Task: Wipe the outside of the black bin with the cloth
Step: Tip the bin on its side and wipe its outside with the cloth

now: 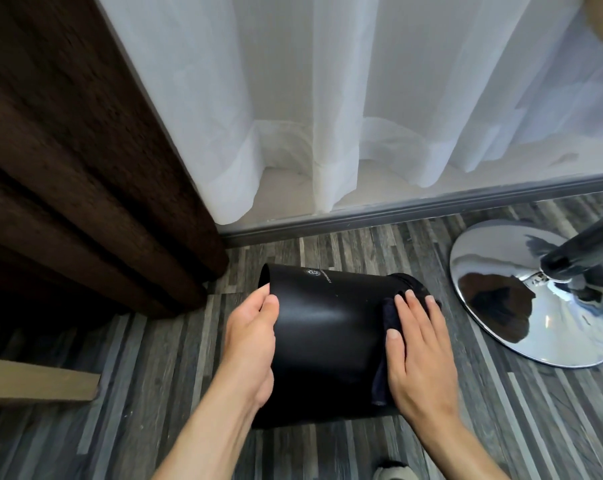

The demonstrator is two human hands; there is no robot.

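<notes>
Grey striped plank floor fills the lower view, and both forearms reach in from the near edge. The black bin is tipped on its side between the hands, open mouth to the left. The left hand grips that rim, fingers clasped around its edge. The right hand lies flat, fingers spread, pressing the dark cloth against the bin's right end. Just right, apart from the bin, stands a chrome stool base. Left, a brown curtain hangs close by the rim. Beyond, a grey skirting rail and white sheer curtain close off the far side.
</notes>
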